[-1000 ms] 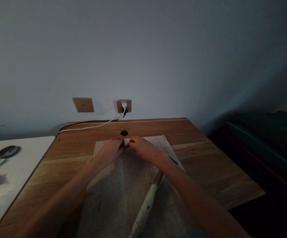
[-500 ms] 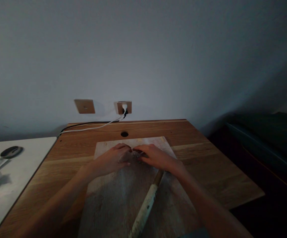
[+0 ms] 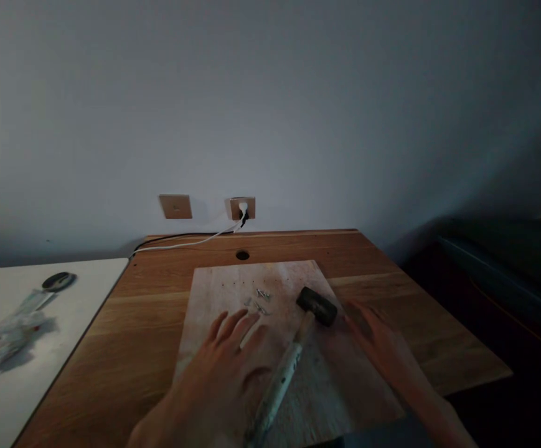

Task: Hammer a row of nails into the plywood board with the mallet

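A pale wooden board [image 3: 205, 292] lies on the wooden desk, with a row of small dark holes near its far edge. Several silver screws [image 3: 261, 303] lie loose on it in a small cluster. A hammer [image 3: 317, 306] with a black head and a worn, whitish handle rests slantwise across the board. My left hand [image 3: 226, 354] is over the board, left of the handle, fingers spread and holding nothing. To the right of the hammer head, my right hand [image 3: 377, 333] is at the board's right edge, somewhat blurred, its fingers apart and holding nothing.
A white table [image 3: 88, 292] adjoins the desk [image 3: 130, 323] on the left, bearing a black round object [image 3: 58, 281] and crumpled clear plastic [image 3: 18, 330]. Cables run from a wall socket [image 3: 243, 208] along the desk's back edge. A dark green piece [image 3: 508, 267] stands right of the desk.
My hands have parted from the board's far middle, the left coming nearer and the right moving outward. The screws and hammer head, hidden before, are visible. The view has shifted slightly.
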The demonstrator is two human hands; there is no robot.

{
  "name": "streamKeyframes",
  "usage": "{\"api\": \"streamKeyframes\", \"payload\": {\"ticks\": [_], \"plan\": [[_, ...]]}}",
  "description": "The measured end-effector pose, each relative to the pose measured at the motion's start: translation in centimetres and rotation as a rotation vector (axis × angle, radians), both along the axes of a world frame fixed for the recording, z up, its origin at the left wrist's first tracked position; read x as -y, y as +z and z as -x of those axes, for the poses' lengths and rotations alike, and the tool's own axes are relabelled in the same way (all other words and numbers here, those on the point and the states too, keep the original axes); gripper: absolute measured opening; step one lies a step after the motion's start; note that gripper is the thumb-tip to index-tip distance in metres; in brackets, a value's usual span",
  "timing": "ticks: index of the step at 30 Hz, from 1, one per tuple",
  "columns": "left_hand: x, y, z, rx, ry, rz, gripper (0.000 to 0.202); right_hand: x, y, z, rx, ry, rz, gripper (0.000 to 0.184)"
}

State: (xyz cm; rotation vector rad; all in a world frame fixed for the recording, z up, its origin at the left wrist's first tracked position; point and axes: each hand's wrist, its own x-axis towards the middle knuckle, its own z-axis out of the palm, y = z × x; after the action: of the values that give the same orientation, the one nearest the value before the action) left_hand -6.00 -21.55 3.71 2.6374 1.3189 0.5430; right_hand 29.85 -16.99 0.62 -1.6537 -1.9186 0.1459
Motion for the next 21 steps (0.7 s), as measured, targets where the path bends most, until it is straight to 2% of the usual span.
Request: {"api": "streamKeyframes", "payload": {"ticks": [1, 3, 6, 8, 10, 14, 16, 18, 21], "plan": [[1.5, -1.0, 0.1, -0.035, -0.024, 0.014, 0.067, 0.4, -0.8, -0.6, -0.017, -0.004, 0.061, 0.04], [3.8, -4.0, 0.6, -0.118, -0.106, 0.007, 0.087, 1.0, -1.8, -1.0, -0.049, -0.044, 0.115, 0.043], [5.5, -8.8, 1.7, -0.216, -0.081, -0.088, 0.081, 1.4, -2.1, -0.2, -0.05, -0.083, 0.105, 0.043], [5.8, -10.7, 2.9, -0.203, -0.044, -0.197, 0.085, 1.3, -1.9, 1.0, -0.058, -0.079, 0.084, 0.042], [6.0, -10.5, 4.7, -0.2, 0.001, -0.221, 0.091, 1.1, -1.6, 2.8, -0.087, -0.037, 0.091, 0.04], [7.6, -6.3, 9.9, -0.246, 0.094, -0.094, 0.109, 1.2, -1.3, 7.8, -0.184, 0.113, 0.16, 0.041], [8.6, -4.8, 12.8, -0.244, 0.164, -0.109, 0.104, 1.4, -1.2, 10.1, -0.233, 0.207, 0.2, 0.043], [9.4, -4.5, 15.4, -0.214, 0.237, -0.159, 0.087, 1.4, -1.2, 11.8, -0.279, 0.279, 0.242, 0.045], [10.1, -5.7, 18.8, -0.167, 0.472, -0.202, 0.06, 1.2, -1.3, 12.9, -0.31, 0.3, 0.275, 0.047]]}}
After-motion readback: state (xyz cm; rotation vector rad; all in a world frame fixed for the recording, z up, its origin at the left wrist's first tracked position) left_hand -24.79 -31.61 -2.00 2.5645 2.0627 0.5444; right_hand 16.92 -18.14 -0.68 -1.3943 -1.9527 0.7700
